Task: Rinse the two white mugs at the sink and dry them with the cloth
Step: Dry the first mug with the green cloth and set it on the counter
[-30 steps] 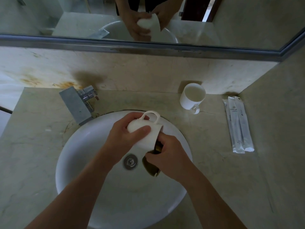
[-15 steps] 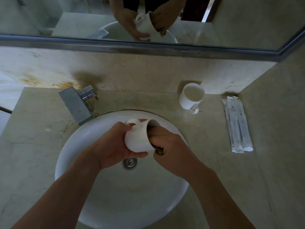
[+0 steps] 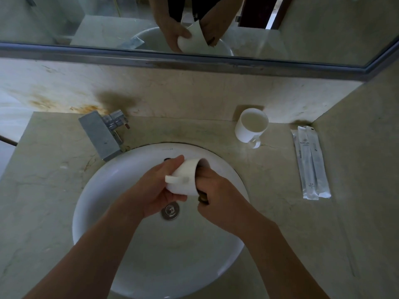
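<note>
Lying on its side over the white basin (image 3: pixel 108 201), one white mug (image 3: pixel 185 180) is gripped by the left hand (image 3: pixel 157 190), fingers wrapped over the far side and thumb curled beneath; the handle points back toward the person and the open mouth faces right; the right hand (image 3: pixel 224 203) meets that mouth, its fingertips curled in past the rim and hidden there; a small fold of dark cloth (image 3: pixel 203 199) shows pinched under those fingers just below the rim; how much cloth sits inside cannot be seen; both hands hover above the drain (image 3: pixel 170 210).

The second mug (image 3: pixel 248 130) stands upright on the stone counter (image 3: pixel 54 180) at the back right, close to the wall, well apart from the hands; a metal faucet (image 3: pixel 99 134) sits at the basin's back left; two sealed sachets (image 3: pixel 311 162) lie side by side near the right wall; the mirror (image 3: pixel 86 22) above repeats the hands and mug.
</note>
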A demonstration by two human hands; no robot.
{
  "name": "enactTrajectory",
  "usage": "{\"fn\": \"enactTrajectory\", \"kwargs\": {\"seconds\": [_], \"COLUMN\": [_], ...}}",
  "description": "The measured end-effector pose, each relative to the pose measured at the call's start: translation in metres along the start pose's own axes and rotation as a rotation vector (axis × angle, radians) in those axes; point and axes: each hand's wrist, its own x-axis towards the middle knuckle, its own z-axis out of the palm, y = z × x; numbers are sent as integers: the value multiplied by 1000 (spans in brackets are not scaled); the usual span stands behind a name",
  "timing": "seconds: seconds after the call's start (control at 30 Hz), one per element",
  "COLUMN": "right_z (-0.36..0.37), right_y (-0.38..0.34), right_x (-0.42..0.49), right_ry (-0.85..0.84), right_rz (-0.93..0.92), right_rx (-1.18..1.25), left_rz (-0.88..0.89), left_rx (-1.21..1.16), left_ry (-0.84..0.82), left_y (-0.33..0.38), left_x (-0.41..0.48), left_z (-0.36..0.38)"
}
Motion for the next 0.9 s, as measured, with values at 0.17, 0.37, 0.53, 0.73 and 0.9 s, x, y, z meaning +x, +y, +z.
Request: {"fn": "enactTrajectory", "kwargs": {"seconds": [0.17,0.37,0.53,0.73,0.9], "right_z": [-5,-10,-10,41,20], "right_y": [-6,-16,-13,-12,-7], "right_x": [-2,-3,-13,-17,-13], "right_ry": [63,253,586,558,684], "right_rz": [313,700,623,-12,580], "right_rx": [332,1286,1041,78,617], "left_rz": [205,454,480,377,192], "left_rx": [50,587,447,123,-435], "left_ry": [101,317,501,634,376], "left_y": [0,2,-2,-15,-23], "left_x": [3,-4,0,4,-5], "left_z": [8,14,13,42,38]}}
